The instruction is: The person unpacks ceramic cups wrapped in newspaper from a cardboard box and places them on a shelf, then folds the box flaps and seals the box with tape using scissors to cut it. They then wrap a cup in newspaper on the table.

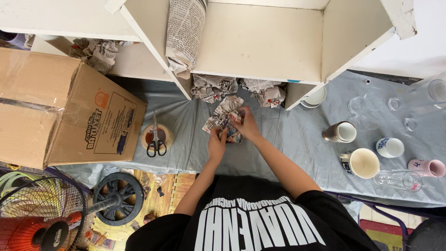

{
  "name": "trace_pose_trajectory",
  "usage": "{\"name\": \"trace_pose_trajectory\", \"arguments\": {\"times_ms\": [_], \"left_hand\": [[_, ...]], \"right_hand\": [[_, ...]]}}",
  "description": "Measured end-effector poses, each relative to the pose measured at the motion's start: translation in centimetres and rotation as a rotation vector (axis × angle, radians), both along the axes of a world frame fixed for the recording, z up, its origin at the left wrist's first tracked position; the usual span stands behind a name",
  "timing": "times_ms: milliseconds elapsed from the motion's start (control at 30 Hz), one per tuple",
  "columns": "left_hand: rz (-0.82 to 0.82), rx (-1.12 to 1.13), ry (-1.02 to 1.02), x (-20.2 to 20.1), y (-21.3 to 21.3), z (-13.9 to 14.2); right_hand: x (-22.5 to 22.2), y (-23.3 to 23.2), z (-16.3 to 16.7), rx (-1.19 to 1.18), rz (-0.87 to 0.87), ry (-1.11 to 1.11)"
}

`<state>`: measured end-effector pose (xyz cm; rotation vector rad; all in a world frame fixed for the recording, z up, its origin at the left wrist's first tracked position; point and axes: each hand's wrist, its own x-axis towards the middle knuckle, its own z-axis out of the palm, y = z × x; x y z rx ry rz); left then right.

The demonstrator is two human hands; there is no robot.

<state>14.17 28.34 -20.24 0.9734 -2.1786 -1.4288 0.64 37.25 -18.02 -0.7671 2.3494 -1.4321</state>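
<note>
Left hand (216, 145) and right hand (245, 125) both closed on crumpled newspaper bundle (225, 118), bundle on grey tabletop (288, 139) just below white shelf unit (260, 42), more newspaper wads (211, 87) in shelf compartment, empty mugs (362, 162) right of shelf.

Cardboard box (60, 109) lies left; scissors (156, 139) on tape roll (163, 135) beside it; mugs (362, 162) right.
</note>
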Motion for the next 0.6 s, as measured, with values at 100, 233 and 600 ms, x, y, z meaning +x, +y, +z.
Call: {"name": "trace_pose_trajectory", "arguments": {"times_ms": [100,233,600], "left_hand": [[-0.004,-0.043,-0.072,-0.8,-0.1,0.7],[0.034,-0.091,-0.17,-1.9,0.0,2.2],[0.207,-0.328,0.139,-1.7,-0.2,1.0]], "right_hand": [[0.6,0.0,0.8,0.293,-0.038,0.69],[0.9,0.6,0.9,0.338,0.223,0.921],[0.3,0.1,2.9,0.576,0.513,0.534]]}}
